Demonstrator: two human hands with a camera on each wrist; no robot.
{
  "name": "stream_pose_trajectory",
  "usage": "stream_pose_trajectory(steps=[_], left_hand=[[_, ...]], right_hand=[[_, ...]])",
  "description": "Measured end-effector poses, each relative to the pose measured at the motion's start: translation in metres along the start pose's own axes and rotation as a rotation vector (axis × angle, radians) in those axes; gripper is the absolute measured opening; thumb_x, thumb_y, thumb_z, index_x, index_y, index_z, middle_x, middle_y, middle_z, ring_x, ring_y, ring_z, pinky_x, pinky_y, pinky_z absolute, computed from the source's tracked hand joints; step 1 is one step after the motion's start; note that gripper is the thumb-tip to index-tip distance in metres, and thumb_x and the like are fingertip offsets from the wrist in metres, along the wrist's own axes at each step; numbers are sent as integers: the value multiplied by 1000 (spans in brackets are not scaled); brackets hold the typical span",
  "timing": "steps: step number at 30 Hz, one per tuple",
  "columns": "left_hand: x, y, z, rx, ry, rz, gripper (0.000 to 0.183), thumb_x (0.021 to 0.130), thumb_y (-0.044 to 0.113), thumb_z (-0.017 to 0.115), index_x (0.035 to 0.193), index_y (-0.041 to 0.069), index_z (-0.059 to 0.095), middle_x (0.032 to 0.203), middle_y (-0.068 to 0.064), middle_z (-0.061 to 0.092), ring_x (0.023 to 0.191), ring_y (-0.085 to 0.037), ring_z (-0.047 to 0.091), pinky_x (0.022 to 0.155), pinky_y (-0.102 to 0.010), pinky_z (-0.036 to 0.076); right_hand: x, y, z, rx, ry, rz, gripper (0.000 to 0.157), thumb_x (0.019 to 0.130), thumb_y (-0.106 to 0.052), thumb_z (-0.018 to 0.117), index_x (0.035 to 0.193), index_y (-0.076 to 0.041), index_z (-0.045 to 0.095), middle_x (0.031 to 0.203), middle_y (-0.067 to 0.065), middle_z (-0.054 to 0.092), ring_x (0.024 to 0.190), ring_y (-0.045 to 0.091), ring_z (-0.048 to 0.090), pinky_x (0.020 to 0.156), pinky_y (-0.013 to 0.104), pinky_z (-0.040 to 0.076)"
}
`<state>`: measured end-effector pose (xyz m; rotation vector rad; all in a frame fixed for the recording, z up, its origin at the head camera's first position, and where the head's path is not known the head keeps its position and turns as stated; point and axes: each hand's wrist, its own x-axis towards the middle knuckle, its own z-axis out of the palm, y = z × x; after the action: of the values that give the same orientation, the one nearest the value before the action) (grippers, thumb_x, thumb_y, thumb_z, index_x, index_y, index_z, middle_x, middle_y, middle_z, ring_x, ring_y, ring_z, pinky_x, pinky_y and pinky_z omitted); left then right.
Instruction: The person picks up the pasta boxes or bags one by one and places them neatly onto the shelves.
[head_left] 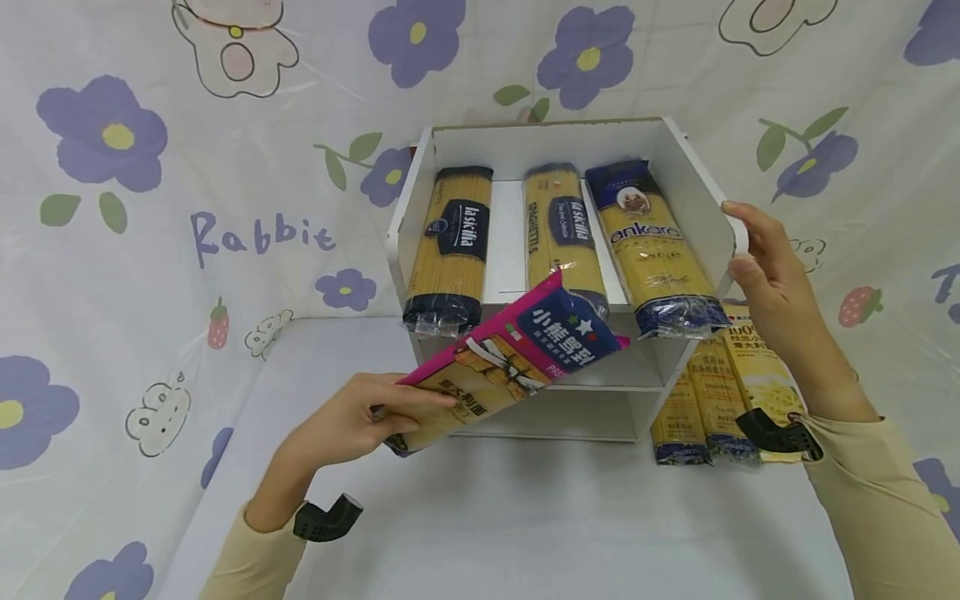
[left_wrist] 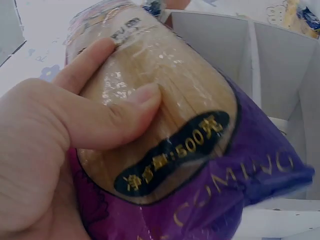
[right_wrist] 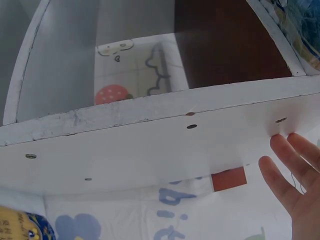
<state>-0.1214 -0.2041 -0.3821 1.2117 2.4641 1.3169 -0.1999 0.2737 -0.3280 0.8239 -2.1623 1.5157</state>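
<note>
My left hand [head_left: 367, 421] grips a pasta packet [head_left: 517, 350] with a pink edge and a blue end, tilted in front of the white shelf [head_left: 551, 137]. In the left wrist view, the thumb presses on its clear wrapper. My right hand [head_left: 780, 292] is at the front corner of the shelf's right side panel, thumb at the front edge. Fingertips touch the outer face in the right wrist view. On the top tier lie a dark-labelled spaghetti packet [head_left: 459, 237], a second spaghetti packet [head_left: 558, 217], partly behind the held one, and a blue-ended Ankara packet [head_left: 648, 242].
Several yellow pasta packets [head_left: 712, 400] stand or lean to the right of the shelf. Lower tiers [head_left: 555, 414] open below the top one. The shelf stands on a white table [head_left: 510, 517], against a flower-printed cloth [head_left: 315, 150].
</note>
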Motion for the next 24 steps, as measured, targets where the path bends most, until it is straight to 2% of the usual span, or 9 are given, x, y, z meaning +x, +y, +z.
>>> stream_pose_trajectory(steps=[5,11,15,19,24], left_hand=[[7,-6,3,44,-69,-14,59,86,-13,64,127,30,68,123,4,70,89,-8,55,64,-21,48],[13,-11,5,45,-166,-99,60,87,-14,60,126,30,69,128,3,68,104,-10,61,78,-23,55],[18,-13,9,40,-243,-151,65,84,-18,55,125,31,69,128,4,69,104,-11,62,77,-23,52],[21,-19,13,-4,-300,-199,67,83,-18,54,126,32,69,131,3,67,108,-10,62,77,-22,52],[20,-35,22,-110,-337,-209,56,86,-10,61,129,25,67,132,-1,66,106,-12,60,75,-21,50]], right_hand=[[-1,-1,1,-56,13,29,50,106,-21,41,152,-8,25,146,-1,45,120,11,49,89,13,44],[-1,-2,1,-74,17,26,50,107,-21,40,152,-8,26,145,-1,45,119,11,49,89,13,43],[-1,-1,1,-88,20,33,50,107,-22,39,152,-8,25,145,-1,45,119,11,49,88,14,43],[-1,-1,1,-112,22,51,49,107,-22,39,153,-9,25,145,-1,45,118,11,50,88,13,43],[-1,-1,1,-108,14,38,50,107,-23,39,153,-9,25,147,0,45,119,11,50,88,14,43]])
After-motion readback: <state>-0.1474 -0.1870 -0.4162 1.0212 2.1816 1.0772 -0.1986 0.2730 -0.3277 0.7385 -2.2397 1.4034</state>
